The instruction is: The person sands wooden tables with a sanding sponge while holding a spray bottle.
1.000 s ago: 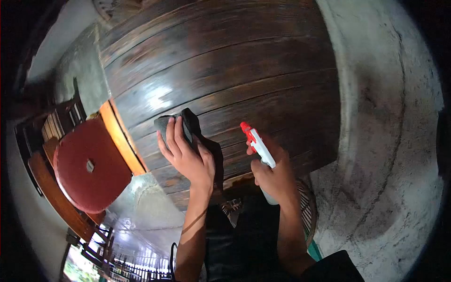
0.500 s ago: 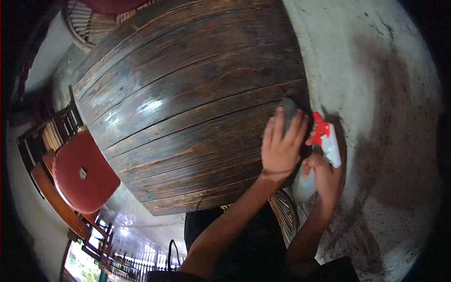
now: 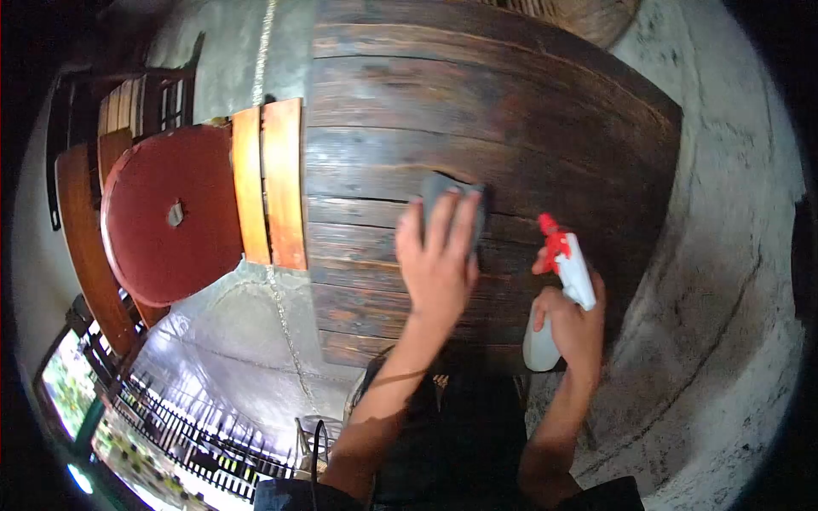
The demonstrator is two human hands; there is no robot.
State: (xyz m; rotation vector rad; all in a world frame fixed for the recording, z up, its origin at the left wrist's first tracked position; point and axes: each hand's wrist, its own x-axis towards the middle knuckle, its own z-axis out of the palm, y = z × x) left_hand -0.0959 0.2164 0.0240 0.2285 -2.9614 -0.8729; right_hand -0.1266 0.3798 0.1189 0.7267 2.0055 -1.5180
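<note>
My left hand (image 3: 436,268) presses a dark grey cloth (image 3: 440,183) onto the plank top of the wooden table (image 3: 392,94), with the fingers laid over it. Part of the cloth is hidden under the palm. In my right hand (image 3: 582,328) is a spray bottle (image 3: 540,345), gripped around its neck. Its trigger head (image 3: 576,271) is red and white, and the nozzle points away from me. The bottle is upright over the near right part of the table; I cannot tell whether its base touches anything.
Left of the table stands a chair with a red seat (image 3: 170,213) and orange wooden slats (image 3: 283,183). A woven chair (image 3: 596,17) is at the far edge. A grey, stained wall (image 3: 724,281) runs along the right. Dark railings (image 3: 187,426) are at lower left.
The view has turned and shifted. My left hand and the cloth have slid left across the planks, away from the right edge. The spray bottle now shows more fully, still in my right hand.
</note>
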